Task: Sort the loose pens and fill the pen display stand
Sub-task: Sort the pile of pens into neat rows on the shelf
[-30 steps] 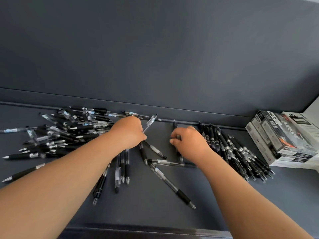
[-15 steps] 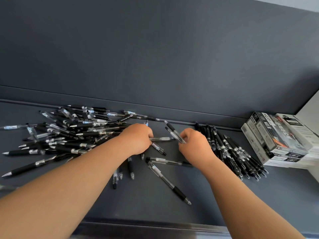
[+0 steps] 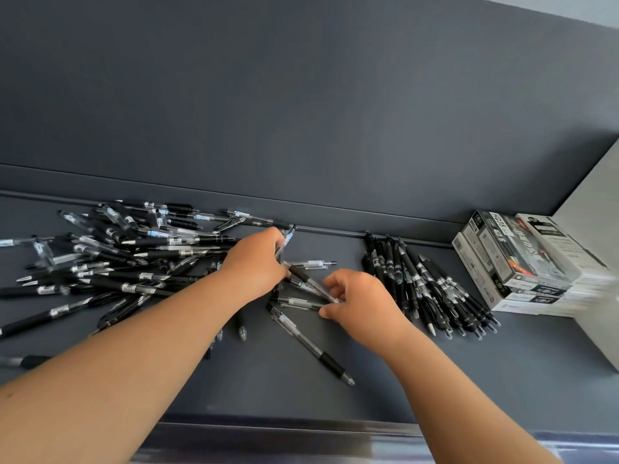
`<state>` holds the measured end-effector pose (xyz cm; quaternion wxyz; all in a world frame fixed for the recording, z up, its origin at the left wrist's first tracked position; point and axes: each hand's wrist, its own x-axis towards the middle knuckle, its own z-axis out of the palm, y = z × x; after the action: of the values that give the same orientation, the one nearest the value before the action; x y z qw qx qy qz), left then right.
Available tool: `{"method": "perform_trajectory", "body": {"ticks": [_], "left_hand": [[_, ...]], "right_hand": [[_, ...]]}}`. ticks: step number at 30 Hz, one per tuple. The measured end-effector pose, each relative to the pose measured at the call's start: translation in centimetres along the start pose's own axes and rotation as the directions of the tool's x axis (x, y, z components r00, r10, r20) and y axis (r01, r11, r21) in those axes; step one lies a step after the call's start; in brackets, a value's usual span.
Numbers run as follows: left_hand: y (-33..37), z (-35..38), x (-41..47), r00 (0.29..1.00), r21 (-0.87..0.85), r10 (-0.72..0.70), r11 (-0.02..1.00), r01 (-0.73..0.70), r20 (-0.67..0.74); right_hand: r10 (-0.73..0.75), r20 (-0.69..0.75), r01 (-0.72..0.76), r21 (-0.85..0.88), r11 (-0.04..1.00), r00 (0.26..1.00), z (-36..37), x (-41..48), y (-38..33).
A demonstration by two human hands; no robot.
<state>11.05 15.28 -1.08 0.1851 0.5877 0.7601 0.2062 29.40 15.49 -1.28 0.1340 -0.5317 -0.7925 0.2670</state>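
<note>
Sorting under way on the dark shelf [image 3: 335, 396]. Gripping a clear-barrelled pen [image 3: 286, 241] in the left hand [image 3: 258, 266], fingers curled round it, barrel poking up past the knuckles toward the back wall. Likely kept in the fist so as to gather several of one kind before setting down. Pinching a second pen [image 3: 311, 283], black grip and clear barrel, between thumb and fingertips of the right hand [image 3: 360, 304], just beside the left knuckles. Probably lifting it off the few strays underneath, or passing it across. Cannot tell whether raised clear or touching those below.

Noted to the left: tangled heap [image 3: 134, 259] of mixed pens, crossing every way, unsorted. To the right, well apart from it: bundle of black pens [image 3: 425, 286], laid roughly parallel with tips toward the near side, evidently for easy scooping later. Between the two, under the hands, a handful of strays. One long pen [image 3: 311, 346] lying alone nearer the shelf edge. Stacked pen boxes [image 3: 522, 262] at far right in the corner, near the bundle.

No display stand in view; filling not yet begun, by the look of it. Judged early to middle in the sorting, heap much larger than bundle.
</note>
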Motion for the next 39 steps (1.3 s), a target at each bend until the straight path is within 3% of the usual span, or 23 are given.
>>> {"method": "perform_trajectory", "body": {"ticks": [3,7,9,11,14,16,19,22,26,31,39], "left_hand": [[0.1,0.0,0.2,0.996,0.057,-0.087,0.995,0.086,0.018],[0.1,-0.3,0.4,0.994,0.199,-0.102,0.975,0.096,0.024],[0.4,-0.4,0.4,0.994,0.225,-0.109,0.969,0.103,0.013],[0.5,-0.3,0.4,0.990,0.205,-0.138,0.970,0.134,0.005],[0.5,-0.3,0.8,0.980,0.063,-0.199,0.978,0.199,0.003],[0.6,-0.6,1.1,0.971,-0.155,-0.239,0.958,0.239,0.019],[1.2,-1.9,0.3,0.953,-0.556,-0.259,0.775,0.302,0.156],[1.1,-3.6,-0.8,0.943,-0.726,-0.232,0.601,0.333,0.240],[-0.5,-6.6,-2.2,0.941,-0.780,-0.227,0.528,0.334,0.249],[-5.1,-11.2,-3.7,0.946,-0.784,-0.246,0.536,0.315,0.212],[-19.0,-20.6,-6.0,0.918,-0.760,-0.383,0.565,0.322,0.104]], "right_hand": [[0.009,-0.042,-0.012,-0.077,0.997,0.999,-0.1,0.3,0.3],[0.028,-0.088,-0.039,-0.124,0.992,0.996,-0.7,0.5,0.9],[0.022,-0.093,-0.028,-0.069,0.997,0.995,-0.8,0.7,1.1],[0.060,-0.075,-0.053,0.102,0.993,0.995,-1.1,0.8,1.0],[0.174,-0.010,-0.152,0.444,0.883,0.985,-1.6,1.2,0.6],[0.216,0.061,-0.206,0.627,0.751,0.974,-1.9,1.4,0.2],[0.203,0.118,-0.223,0.737,0.638,0.972,-2.1,1.9,-0.6],[0.134,0.163,-0.211,0.768,0.604,0.977,-2.0,2.7,-2.4],[0.023,0.220,-0.195,0.800,0.567,0.975,-1.3,3.6,-6.4],[-0.064,0.279,-0.189,0.786,0.589,0.958,1.4,5.1,-13.1],[-0.144,0.346,-0.181,0.750,0.636,0.927,10.8,7.6,-27.4]]}}
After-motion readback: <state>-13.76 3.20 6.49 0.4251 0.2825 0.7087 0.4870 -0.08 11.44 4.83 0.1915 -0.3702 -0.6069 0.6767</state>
